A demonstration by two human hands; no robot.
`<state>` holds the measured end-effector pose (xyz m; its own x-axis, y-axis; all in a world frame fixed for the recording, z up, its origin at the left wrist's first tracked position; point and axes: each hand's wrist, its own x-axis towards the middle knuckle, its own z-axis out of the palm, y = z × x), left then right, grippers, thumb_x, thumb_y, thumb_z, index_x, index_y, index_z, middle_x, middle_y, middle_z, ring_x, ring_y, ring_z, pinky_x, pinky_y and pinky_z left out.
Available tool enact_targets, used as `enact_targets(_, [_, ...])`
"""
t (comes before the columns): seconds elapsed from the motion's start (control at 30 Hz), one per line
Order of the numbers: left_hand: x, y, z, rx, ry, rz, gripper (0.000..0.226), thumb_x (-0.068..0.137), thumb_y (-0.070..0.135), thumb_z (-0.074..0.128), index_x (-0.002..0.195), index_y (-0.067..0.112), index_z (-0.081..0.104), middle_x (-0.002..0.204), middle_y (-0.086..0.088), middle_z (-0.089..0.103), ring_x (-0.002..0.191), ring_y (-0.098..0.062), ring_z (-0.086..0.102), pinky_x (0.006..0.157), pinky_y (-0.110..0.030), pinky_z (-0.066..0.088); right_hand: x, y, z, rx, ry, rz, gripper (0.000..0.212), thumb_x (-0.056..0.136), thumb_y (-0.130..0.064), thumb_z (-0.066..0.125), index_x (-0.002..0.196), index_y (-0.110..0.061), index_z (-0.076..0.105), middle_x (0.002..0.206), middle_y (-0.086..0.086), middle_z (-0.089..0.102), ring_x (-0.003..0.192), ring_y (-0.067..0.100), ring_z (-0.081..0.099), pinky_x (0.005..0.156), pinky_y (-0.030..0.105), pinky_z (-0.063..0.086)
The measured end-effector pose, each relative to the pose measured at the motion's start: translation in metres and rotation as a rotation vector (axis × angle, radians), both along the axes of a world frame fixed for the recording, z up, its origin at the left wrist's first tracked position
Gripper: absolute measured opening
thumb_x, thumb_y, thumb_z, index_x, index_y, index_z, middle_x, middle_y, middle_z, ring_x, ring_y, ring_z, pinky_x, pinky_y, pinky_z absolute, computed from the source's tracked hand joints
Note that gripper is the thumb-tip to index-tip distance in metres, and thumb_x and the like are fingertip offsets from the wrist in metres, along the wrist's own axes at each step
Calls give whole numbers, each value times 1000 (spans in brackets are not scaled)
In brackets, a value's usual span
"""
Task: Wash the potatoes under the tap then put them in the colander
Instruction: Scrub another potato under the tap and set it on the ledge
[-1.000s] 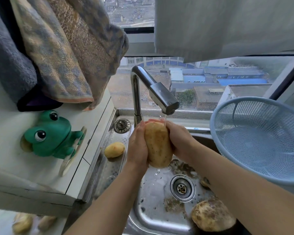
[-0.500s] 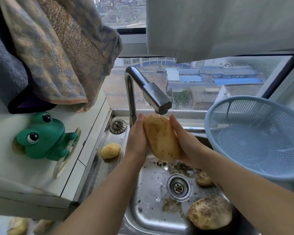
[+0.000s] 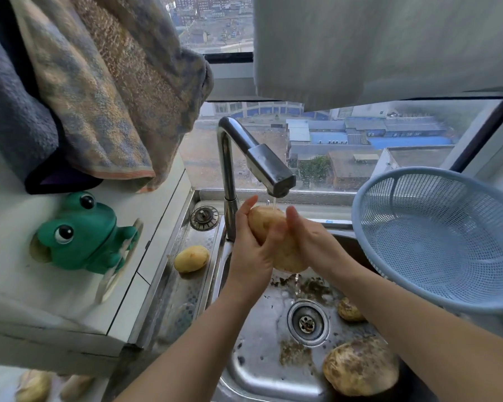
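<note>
Item in hand: large oblong tan potato (image 3: 262, 223), being held upright directly under the chrome swivel tap (image 3: 262, 158), whose thin stream is striking its top end and running off below into the stainless steel sink (image 3: 259, 369). The left hand (image 3: 249, 256) is gripping it, fingers wrapping behind and the thumb lying across the front. The right hand (image 3: 314, 245) is pressing near-straight fingers flat against the opposite side. Handling, as judged: dense, rigid and fairly heavy, with wet skin making it slippery, so it is best taken round its thick middle with a full palm. Awaiting washing: a big soil-caked potato (image 3: 360, 369) and a small dirty potato (image 3: 349, 309), both lying in the basin. The pale blue plastic mesh colander (image 3: 447, 227) is sitting just right of the sink, holding nothing visible.
</note>
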<state>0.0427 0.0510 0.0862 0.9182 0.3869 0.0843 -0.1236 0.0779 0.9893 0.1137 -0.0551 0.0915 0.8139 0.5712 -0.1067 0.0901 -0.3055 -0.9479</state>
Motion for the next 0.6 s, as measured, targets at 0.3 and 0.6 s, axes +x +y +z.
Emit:
enact_targets(0.3, [15, -2, 9, -220, -19, 174, 33, 58, 48, 76, 88, 47, 63, 103, -4, 64, 89, -20, 66, 79, -39, 57, -12, 6, 6, -32, -141, -115, 56, 98, -51, 21, 97, -19, 66, 94, 3, 68, 88, 17, 64, 79, 34, 51])
enact_targets(0.6, [32, 10, 20, -831, 278, 202, 17, 89, 25, 58, 75, 18, 64, 71, -1, 67, 61, -16, 64, 65, -30, 55, -18, -5, -4, -10, -429, 3, 84, 76, -86, 28, 124, -24, 57, 102, -5, 68, 90, 11, 63, 78, 31, 51])
